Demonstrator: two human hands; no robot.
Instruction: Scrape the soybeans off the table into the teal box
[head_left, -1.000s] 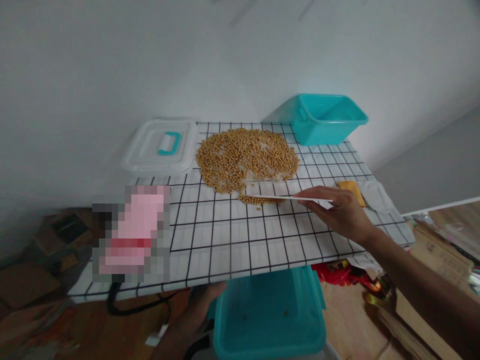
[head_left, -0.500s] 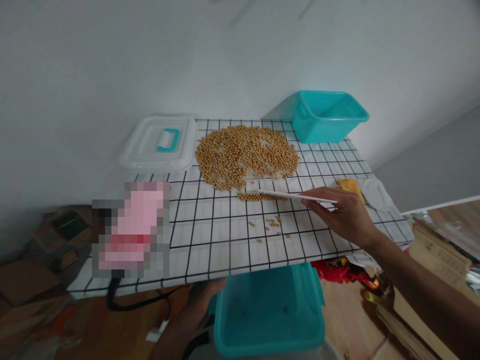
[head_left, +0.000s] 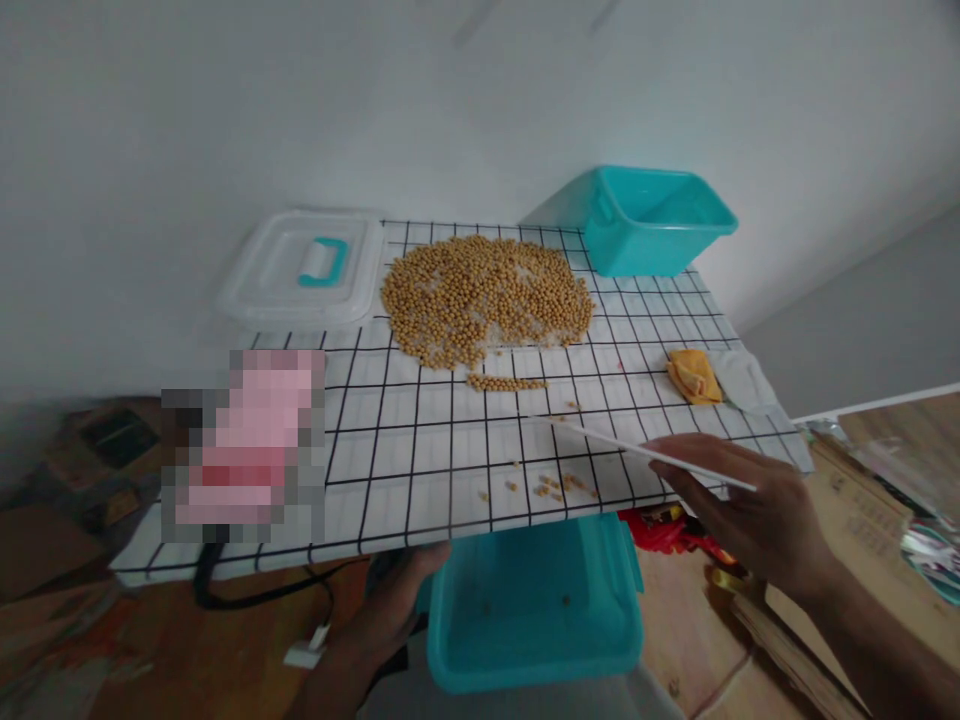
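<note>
The small yellow beans (head_left: 559, 487) lie scattered near the front edge of the checked table (head_left: 420, 480), apart from the big pile (head_left: 484, 298). The right hand (head_left: 750, 510) pinches a thin white card (head_left: 637, 452) beside them. The left hand (head_left: 397, 590) grips the teal bin (head_left: 536, 610) below the edge. A sweep too wide could probably send the round beans past the bin to the floor.

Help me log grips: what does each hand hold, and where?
Right hand pinches the thin white card by its near end; left hand holds the teal bin by its left rim.
</note>
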